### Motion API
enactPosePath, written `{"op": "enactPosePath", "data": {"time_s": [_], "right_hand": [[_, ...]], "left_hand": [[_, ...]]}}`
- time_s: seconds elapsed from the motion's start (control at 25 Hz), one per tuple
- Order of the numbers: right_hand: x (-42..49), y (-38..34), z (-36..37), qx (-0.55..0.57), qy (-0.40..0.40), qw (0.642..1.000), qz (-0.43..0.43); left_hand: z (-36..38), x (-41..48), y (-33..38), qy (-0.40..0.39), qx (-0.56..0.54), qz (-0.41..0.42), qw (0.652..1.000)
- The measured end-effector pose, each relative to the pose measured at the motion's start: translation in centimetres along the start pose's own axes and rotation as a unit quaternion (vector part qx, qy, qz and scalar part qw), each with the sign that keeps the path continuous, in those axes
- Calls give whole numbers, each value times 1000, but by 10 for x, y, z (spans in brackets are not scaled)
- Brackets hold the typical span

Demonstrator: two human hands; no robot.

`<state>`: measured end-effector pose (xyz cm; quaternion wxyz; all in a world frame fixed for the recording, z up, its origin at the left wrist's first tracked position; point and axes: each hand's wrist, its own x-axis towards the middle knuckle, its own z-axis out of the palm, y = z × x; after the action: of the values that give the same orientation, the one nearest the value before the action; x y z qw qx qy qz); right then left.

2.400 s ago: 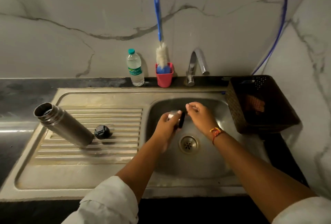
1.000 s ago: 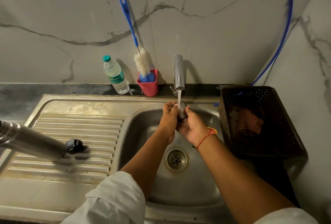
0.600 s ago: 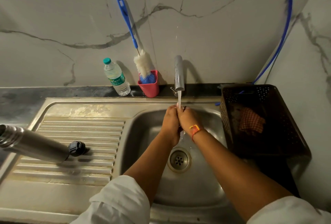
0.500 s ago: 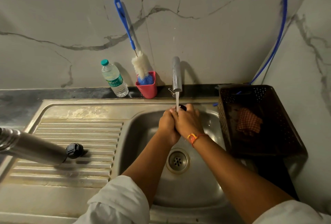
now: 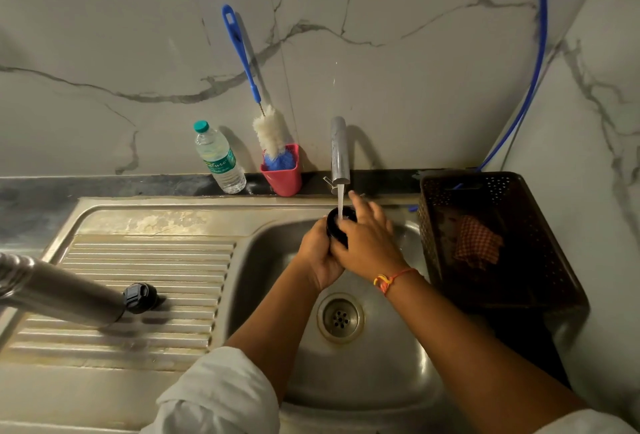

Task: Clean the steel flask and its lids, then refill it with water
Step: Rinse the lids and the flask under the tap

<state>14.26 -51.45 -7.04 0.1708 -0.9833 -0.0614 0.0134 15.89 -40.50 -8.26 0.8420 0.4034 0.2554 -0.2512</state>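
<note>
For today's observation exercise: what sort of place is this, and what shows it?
Probably a home kitchen's washing-up corner: a steel sink with a ribbed drainboard, a running tap, and a bottle brush standing in a red cup against the marble wall.
</note>
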Motion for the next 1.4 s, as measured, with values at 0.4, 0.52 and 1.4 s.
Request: {"op": "enactPosePath", "data": {"time_s": [0.4,0.52,1.4], "right_hand": [[5,5,-12,-29,-13,999,1],[0,5,-2,26,-33,996,-82],[12,-8,-15,793,-153,427,406]], "left_hand": [[3,-3,3,-2,40,-29,999],[0,-1,10,-9,52,-35,998],[-4,-15,17,123,366,212,898]]}}
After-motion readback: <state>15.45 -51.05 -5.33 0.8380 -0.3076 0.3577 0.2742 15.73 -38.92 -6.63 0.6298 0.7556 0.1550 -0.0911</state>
